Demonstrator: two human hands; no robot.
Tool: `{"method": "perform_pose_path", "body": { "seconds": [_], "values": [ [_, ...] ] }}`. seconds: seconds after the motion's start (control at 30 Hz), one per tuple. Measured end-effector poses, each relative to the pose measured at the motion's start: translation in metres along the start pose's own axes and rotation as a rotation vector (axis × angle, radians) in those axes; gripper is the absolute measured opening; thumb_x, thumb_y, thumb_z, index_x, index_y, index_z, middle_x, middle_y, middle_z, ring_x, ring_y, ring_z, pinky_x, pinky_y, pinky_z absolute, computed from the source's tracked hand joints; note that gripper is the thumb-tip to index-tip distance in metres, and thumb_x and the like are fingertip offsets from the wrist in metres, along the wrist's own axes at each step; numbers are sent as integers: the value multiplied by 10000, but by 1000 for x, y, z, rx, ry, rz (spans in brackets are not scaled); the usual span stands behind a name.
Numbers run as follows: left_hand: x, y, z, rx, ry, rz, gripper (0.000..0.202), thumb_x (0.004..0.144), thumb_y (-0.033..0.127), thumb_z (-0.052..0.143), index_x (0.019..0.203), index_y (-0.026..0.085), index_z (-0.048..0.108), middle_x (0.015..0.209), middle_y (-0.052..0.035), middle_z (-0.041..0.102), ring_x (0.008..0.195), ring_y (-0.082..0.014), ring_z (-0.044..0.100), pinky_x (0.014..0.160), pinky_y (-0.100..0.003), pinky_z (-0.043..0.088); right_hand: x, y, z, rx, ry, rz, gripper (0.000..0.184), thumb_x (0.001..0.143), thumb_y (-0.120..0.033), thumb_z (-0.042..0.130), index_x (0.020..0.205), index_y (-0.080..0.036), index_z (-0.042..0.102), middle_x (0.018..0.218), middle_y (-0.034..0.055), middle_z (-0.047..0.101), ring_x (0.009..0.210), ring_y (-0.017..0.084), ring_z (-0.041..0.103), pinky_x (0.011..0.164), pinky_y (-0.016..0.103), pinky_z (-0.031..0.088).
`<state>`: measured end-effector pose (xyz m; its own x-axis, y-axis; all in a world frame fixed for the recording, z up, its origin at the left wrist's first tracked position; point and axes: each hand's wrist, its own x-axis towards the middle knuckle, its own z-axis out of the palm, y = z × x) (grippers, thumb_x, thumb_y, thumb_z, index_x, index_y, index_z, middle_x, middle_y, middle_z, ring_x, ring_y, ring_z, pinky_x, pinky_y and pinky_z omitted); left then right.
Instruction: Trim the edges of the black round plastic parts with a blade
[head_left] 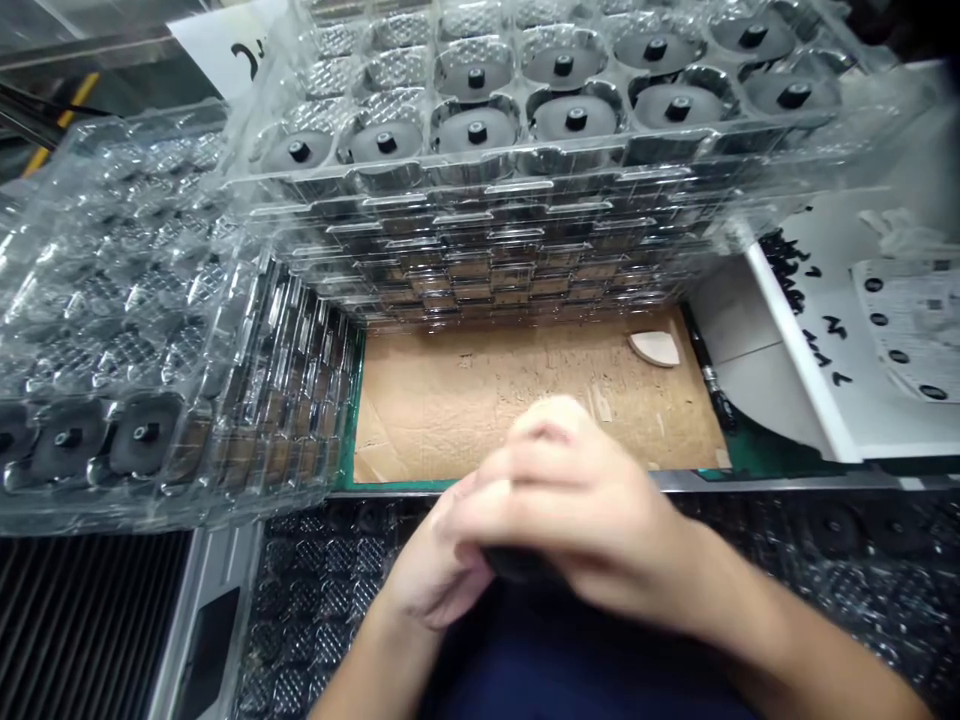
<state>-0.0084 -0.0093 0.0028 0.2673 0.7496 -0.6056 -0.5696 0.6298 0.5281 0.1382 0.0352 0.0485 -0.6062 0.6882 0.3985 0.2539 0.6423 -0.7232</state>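
Observation:
Both hands are pressed together in front of my body, over the near edge of the bench. My right hand (592,500), a little blurred, curls over the top of a dark part (517,565), of which only a small piece shows. From the left and below, my left hand (439,570) closes around the same part, its fingers mostly covered by the right ones. A stack of clear plastic trays (480,165) stands beyond the hands, its top pockets partly filled with dark grey rounded parts (576,120) that have black knobs.
Another stack of clear trays (150,300) rises at left. Cardboard (450,400) covers the bench, with a pale wedge-shaped piece (655,348) and a black pen-like tool (712,385) on it. A white bin (870,400) at right holds small black pieces. More trays (307,610) lie below the edge.

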Motion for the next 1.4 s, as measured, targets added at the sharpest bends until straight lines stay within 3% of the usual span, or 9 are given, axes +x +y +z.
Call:
{"method": "perform_pose_path", "body": {
  "seconds": [0.1, 0.2, 0.4, 0.6, 0.77, 0.93, 1.1, 1.27, 1.4],
  "values": [
    [0, 3, -4, -49, -143, -39, 538, 526, 320, 850, 1019, 175, 690, 982, -59, 703, 951, -251, 657, 792, -296, 540, -10, 31, -1, 91, 84, 381, 227, 917, -186, 473, 1038, -216, 663, 971, 15, 703, 872, 146, 617, 771, 285, 465],
    [0, 4, -8, -129, -147, -27, 553, 576, 354, 818, 1089, 222, 659, 1105, -76, 681, 978, -243, 658, 796, -297, 551, -35, 67, 10, 111, -2, 705, 272, 870, -290, 548, 1123, -246, 638, 961, 23, 684, 792, 157, 629, 682, 285, 502],
    [9, 0, -17, -162, -90, 8, 492, 660, 422, 733, 1085, 185, 663, 1209, -101, 636, 1000, -238, 650, 844, -300, 540, -93, 91, 57, -38, 32, 847, 225, 847, -284, 517, 920, -171, 696, 991, 94, 586, 880, 211, 611, 768, 379, 514],
    [15, 0, -22, -192, -27, 35, 444, 710, 360, 720, 1105, 173, 639, 1243, -116, 620, 1130, -259, 586, 884, -304, 518, -106, 85, 70, -156, 76, 866, 284, 854, -294, 503, 1076, -186, 644, 987, 96, 558, 853, 223, 613, 755, 398, 516],
    [17, -2, -17, -197, 3, 49, 493, 670, 330, 762, 1124, 198, 622, 1197, -90, 638, 1094, -248, 603, 901, -320, 498, -78, 90, 48, -146, 113, 836, 240, 880, -291, 458, 973, -186, 652, 923, 74, 670, 865, 228, 632, 769, 374, 502],
    [15, -7, -15, -155, 13, 74, 573, 625, 339, 794, 1152, 208, 610, 1141, -79, 658, 1029, -228, 623, 873, -306, 500, -23, 34, 25, -74, 256, 587, 293, 925, -280, 419, 1173, -197, 552, 1165, 72, 634, 1030, 206, 583, 861, 349, 439],
    [13, -9, -16, -109, 28, 93, 494, 669, 250, 768, 1138, 227, 617, 1063, -54, 689, 947, -184, 647, 792, -240, 525, 1, -4, 22, 33, -126, 383, 237, 917, -141, 415, 1024, -177, 623, 937, 29, 703, 815, 175, 618, 742, 321, 392],
    [11, -8, -8, -79, 9, 128, 401, 615, 289, 804, 986, 190, 689, 870, -28, 720, 840, -160, 663, 743, -202, 530, -5, -1, 26, -123, 178, 365, 279, 919, -161, 379, 1075, -88, 599, 976, 108, 690, 838, 217, 600, 726, 350, 364],
    [11, -7, -6, -98, 7, 129, 507, 571, 244, 831, 1051, 251, 667, 1052, -20, 708, 952, -174, 650, 793, -212, 527, -11, -4, 23, 84, -34, 377, 221, 911, -134, 426, 1027, -171, 611, 965, 24, 701, 806, 149, 604, 721, 289, 385]
  ]
}}
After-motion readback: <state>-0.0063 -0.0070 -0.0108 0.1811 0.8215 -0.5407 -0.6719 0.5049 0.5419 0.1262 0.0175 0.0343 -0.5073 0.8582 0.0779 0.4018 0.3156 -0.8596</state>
